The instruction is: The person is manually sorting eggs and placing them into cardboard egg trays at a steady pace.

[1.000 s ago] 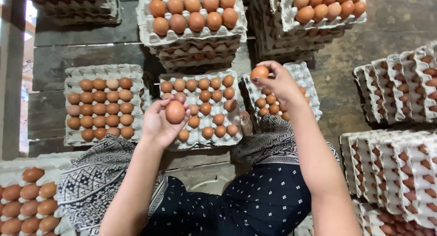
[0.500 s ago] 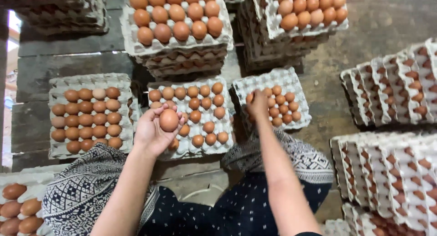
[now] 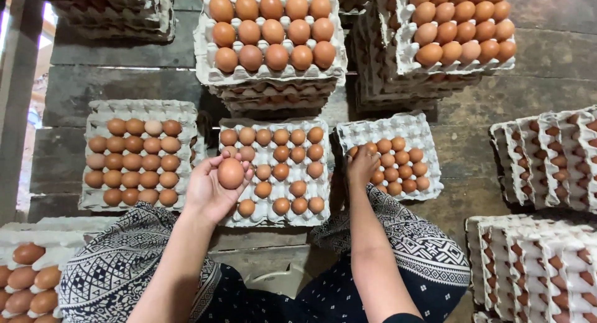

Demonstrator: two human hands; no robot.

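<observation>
Left hand [image 3: 211, 192] cups one brown egg [image 3: 231, 172] in curled fingers, palm up, above the middle egg tray [image 3: 273, 167], which has empty cups. Right hand [image 3: 362, 167] reaches into the half-filled right tray [image 3: 392, 158]; fingers bent down among eggs, grip hidden, cannot tell

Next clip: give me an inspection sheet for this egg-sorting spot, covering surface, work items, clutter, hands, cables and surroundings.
Surface: dark wooden planks, gaps between boards.
Work items: brown egg; middle tray nearly full; right tray partly filled; left tray full.
Clutter: empty tray stacks at right.
Hands: left hand cradles the egg, palm up; right hand reaches down onto the right tray's eggs.
Cables: nothing seen.
Surroundings: filled tray stacks behind; patterned cloth over the knees.
</observation>
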